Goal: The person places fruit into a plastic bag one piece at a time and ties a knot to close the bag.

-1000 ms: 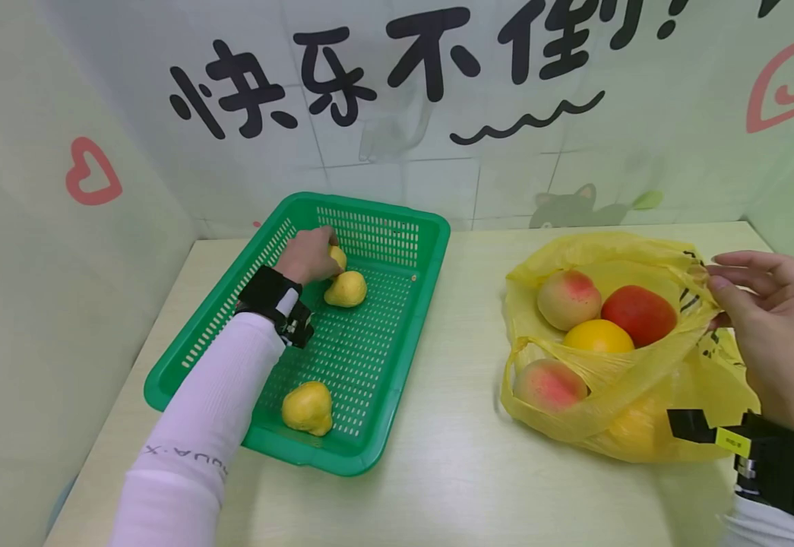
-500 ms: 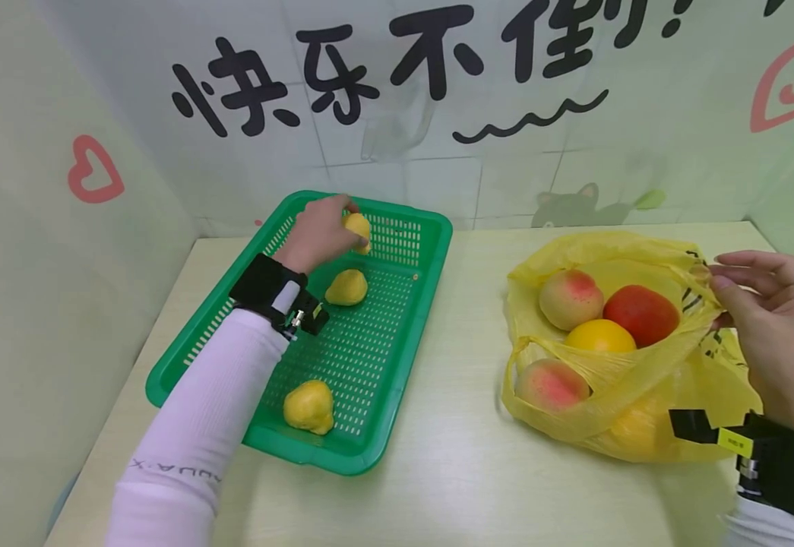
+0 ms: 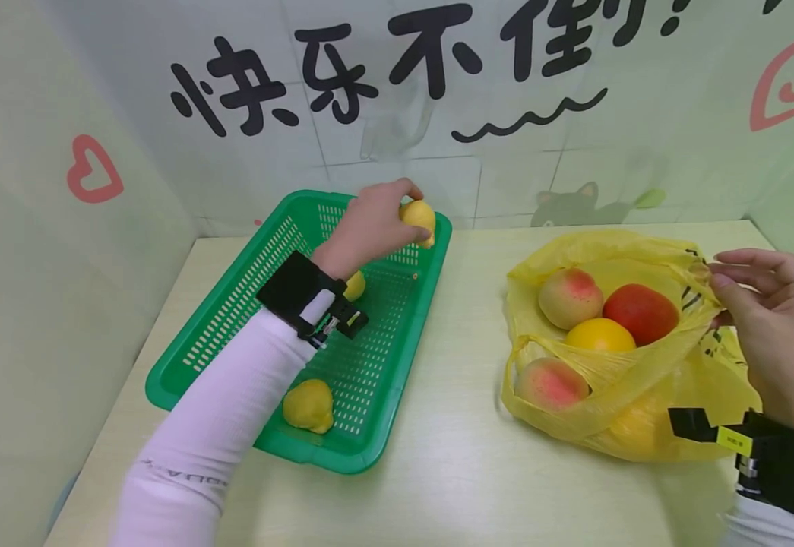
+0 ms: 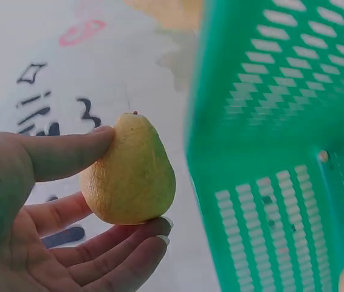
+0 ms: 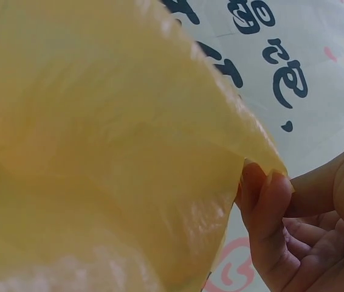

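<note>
Removal of a pear [image 3: 419, 222] from the green perforated basket [image 3: 342, 461] appears to be in hand: the left hand [image 3: 372, 224] grips it between thumb and fingers above the far right corner, while the right hand [image 3: 779, 319] pinches the edge of the yellow plastic bag [image 3: 697, 425]. The next move probably calls for clearing the rim without loosening either hold. Compared with half a second earlier, the left hand and pear lie farther right; the right hand is essentially unchanged.

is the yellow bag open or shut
Open. The right hand pinches the yellow bag at its rim, and a red fruit shows uncovered inside.
</note>
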The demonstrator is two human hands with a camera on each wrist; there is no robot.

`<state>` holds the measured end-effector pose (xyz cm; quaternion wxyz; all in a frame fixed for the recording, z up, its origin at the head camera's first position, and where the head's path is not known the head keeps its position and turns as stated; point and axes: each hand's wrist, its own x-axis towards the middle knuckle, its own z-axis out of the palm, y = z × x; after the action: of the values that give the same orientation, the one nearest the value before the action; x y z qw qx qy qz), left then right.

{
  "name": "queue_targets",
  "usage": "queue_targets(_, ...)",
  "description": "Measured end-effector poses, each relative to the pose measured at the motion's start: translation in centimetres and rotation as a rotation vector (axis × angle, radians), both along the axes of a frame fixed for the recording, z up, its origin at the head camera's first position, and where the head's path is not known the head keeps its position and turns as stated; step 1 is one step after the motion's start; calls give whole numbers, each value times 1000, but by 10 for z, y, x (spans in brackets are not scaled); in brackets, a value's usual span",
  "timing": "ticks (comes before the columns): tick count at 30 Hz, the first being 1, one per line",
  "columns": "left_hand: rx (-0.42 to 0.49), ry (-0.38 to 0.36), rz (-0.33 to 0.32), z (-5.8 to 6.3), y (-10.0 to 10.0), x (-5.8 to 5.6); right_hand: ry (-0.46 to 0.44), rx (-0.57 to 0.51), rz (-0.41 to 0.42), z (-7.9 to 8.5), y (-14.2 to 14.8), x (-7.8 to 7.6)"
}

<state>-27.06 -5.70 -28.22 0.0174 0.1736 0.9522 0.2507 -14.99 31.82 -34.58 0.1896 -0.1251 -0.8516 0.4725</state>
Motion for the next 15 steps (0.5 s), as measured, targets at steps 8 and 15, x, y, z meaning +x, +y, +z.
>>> queue_targets(8, 15, -5, -109, 2, 42, 8, 5, 0, -6, 2, 1, 0)
queue_targets(15, -7, -39, -192, -3, 76, 13, -4, -4, -45, 2, 0, -1)
